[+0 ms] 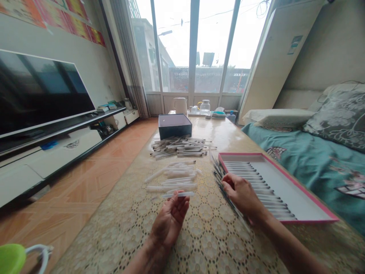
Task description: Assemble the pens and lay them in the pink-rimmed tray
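A translucent white pen barrel (186, 194) lies level between the thumb and fingers of my left hand (170, 217), palm turned up. Just beyond it, several loose barrels (172, 187) are spread across the patterned tablecloth. My right hand (242, 193) is closed in a pinch over a bundle of thin, dark pen refills (218, 174); whatever is between its fingertips is hidden. Beside that wrist, a shallow pink-edged box lid (306, 190) holds a slanting row of white pens with dark tips (265, 186).
Farther up the table is a heap of pens (185, 146), with a dark blue open box (174, 132) behind it. A kettle (179, 105) and a glass pot (205, 105) stand at the far end. A sofa (273, 140) runs along the right.
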Available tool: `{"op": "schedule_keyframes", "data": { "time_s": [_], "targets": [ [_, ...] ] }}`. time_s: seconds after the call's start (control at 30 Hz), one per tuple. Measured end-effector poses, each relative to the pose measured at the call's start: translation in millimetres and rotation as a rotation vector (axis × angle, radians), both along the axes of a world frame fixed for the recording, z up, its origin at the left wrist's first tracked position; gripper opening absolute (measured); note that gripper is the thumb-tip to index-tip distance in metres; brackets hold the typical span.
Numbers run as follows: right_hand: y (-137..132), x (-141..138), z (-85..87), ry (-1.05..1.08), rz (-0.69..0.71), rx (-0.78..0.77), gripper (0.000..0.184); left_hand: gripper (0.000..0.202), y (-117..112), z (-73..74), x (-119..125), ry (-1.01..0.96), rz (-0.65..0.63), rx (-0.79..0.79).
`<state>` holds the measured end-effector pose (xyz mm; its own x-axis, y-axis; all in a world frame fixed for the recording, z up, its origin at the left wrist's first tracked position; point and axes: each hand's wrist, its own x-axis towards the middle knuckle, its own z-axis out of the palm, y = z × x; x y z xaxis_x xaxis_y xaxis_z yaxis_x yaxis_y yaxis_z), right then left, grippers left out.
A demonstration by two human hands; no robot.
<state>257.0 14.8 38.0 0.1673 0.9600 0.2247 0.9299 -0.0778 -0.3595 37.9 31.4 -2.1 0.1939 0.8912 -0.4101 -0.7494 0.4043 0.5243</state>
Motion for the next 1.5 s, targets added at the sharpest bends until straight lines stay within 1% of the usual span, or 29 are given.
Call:
{"op": "schedule_keyframes", "data": {
  "time_s": [0.07,0.13,0.2,0.3,0.5,0.7,0.83,0.87,0.9,0.93,1.0,1.07,1.13,1.2,1.27,1.5],
  "targets": [
    [12.1,8.1,0.1,-0.145,-0.025,-0.055,0.019,0.015,-0.6,1.1,0.7,0.03,0.001,0.035],
    [22.2,11.8,-2.1,-0.206,-0.037,-0.08,0.019,0.014,-1.1,2.0,0.9,0.064,0.001,0.067],
    [28.6,10.9,-5.0,-0.265,-0.028,-0.117,0.019,0.012,-1.5,2.3,0.6,0.087,-0.007,0.083],
    [31.1,4.3,-7.7,-0.328,-0.005,-0.164,0.02,0.009,-1.7,1.5,-0.1,0.099,-0.035,0.101],
    [27.9,-4.1,-11.7,-0.348,0.0,-0.204,0.023,0.005,-2.1,1.4,0.3,0.124,-0.056,0.124],
    [26.0,-1.9,-14.6,-0.27,-0.019,-0.163,0.026,0.005,-2.5,2.1,0.6,0.13,-0.065,0.134],
    [19.6,-4.7,-9.2,-0.172,0.028,-0.069,0.019,0.004,-2.3,1.3,0.7,0.134,-0.069,0.145],
    [16.5,-7.5,-8.0,-0.131,0.045,-0.035,0.019,0.004,-2.3,1.1,0.8,0.137,-0.073,0.147],
    [12.7,-11.5,-7.2,-0.045,0.072,0.003,0.018,0.005,-2.3,0.9,1.0,0.139,-0.076,0.148],
    [8.4,-16.5,-7.0,0.092,0.108,0.041,0.017,0.005,-2.3,0.8,1.2,0.141,-0.08,0.148],
    [-1.5,-28.9,-8.9,0.47,0.182,0.103,0.017,0.007,-2.4,0.7,1.6,0.138,-0.082,0.152],
    [-11.3,-42.1,-12.9,0.813,0.23,0.12,0.019,0.008,-2.8,0.8,1.9,0.134,-0.082,0.156],
    [-19.0,-53.7,-17.4,0.961,0.238,0.099,0.019,0.009,-3.2,1.1,2.3,0.131,-0.088,0.164],
    [-23.7,-62.0,-21.0,1.008,0.247,0.078,0.017,0.009,-3.4,1.3,2.6,0.129,-0.091,0.173],
    [-25.4,-66.5,-23.4,1.011,0.248,0.075,0.015,0.01,-3.4,1.3,3.0,0.126,-0.093,0.178],
    [-21.6,-68.0,-31.3,1.012,0.248,0.092,0.015,0.013,-3.4,1.2,3.8,0.149,-0.116,0.197]
  ]
}}
